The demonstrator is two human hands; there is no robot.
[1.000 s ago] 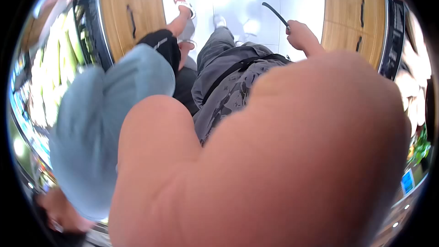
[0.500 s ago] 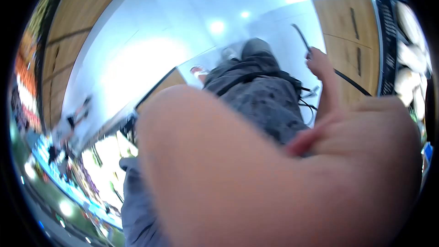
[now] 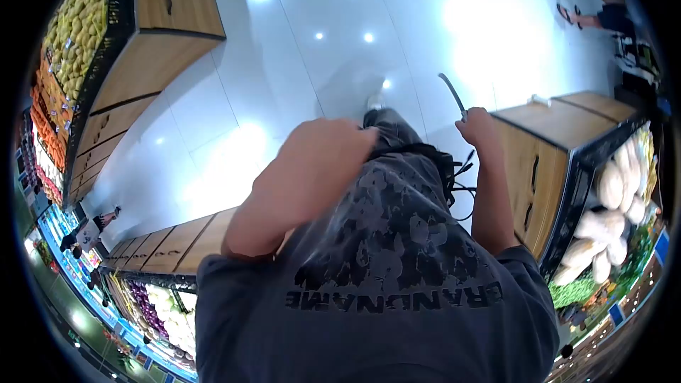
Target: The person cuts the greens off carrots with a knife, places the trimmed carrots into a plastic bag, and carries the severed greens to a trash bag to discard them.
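Note:
My right hand [image 3: 477, 128] is closed round the lower end of a slim, curved, blade-like tool [image 3: 451, 92]. Its free end points up and away from me over the white floor. My left hand [image 3: 330, 145] is raised in front of my body, blurred by motion, with its fingers turned away so that I cannot make out whether they hold anything. Beneath it are my dark patterned T-shirt [image 3: 383, 241] and trousers. Black cords [image 3: 464, 181] hang at my waist beside my right forearm.
To the right stands a wooden-fronted stand [image 3: 532, 184] with large pale gourds [image 3: 610, 188]. Another stand [image 3: 120, 92] at left bears green fruit [image 3: 81, 25] and carrots [image 3: 46, 128]. Lower left, eggplants [image 3: 149, 308] lie on a display. People stand at far left and upper right.
My left arm has dropped back from close before the camera, uncovering my shirt. The view has turned, and the right hand still grips the curved tool.

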